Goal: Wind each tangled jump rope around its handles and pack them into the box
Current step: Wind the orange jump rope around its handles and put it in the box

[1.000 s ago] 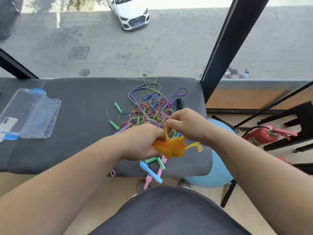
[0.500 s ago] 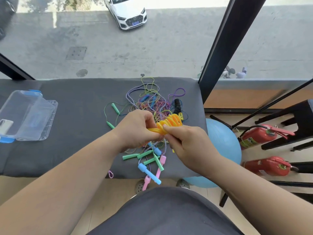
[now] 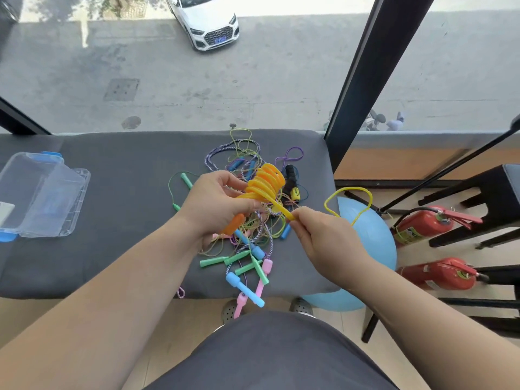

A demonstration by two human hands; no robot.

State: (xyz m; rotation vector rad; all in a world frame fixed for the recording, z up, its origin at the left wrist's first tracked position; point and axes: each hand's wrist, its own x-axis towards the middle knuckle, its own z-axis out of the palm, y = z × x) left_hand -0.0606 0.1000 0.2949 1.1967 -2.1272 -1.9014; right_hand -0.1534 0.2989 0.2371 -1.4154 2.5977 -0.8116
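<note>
My left hand [image 3: 218, 201] grips the orange handles of a jump rope, whose yellow-orange cord [image 3: 266, 181] sits coiled around them in several turns. My right hand [image 3: 323, 237] pinches the free yellow cord just right of the coil; a loose loop [image 3: 349, 202] trails off to the right. Under my hands lies the tangled pile of jump ropes [image 3: 247, 249] with green, blue, pink and black handles on the grey table [image 3: 118, 220]. The clear plastic box [image 3: 42, 192] with blue clips stands open at the table's left edge.
A black window post [image 3: 363, 80] rises at the table's far right corner. To the right stand a blue ball [image 3: 368, 243], two red fire extinguishers [image 3: 427, 226] and a black stool [image 3: 484, 204]. Some handles hang over the table's near edge.
My right hand has let go of the coil and pulled the free cord out to the right and down. The coil now shows above my left hand, with a loop trailing right.
</note>
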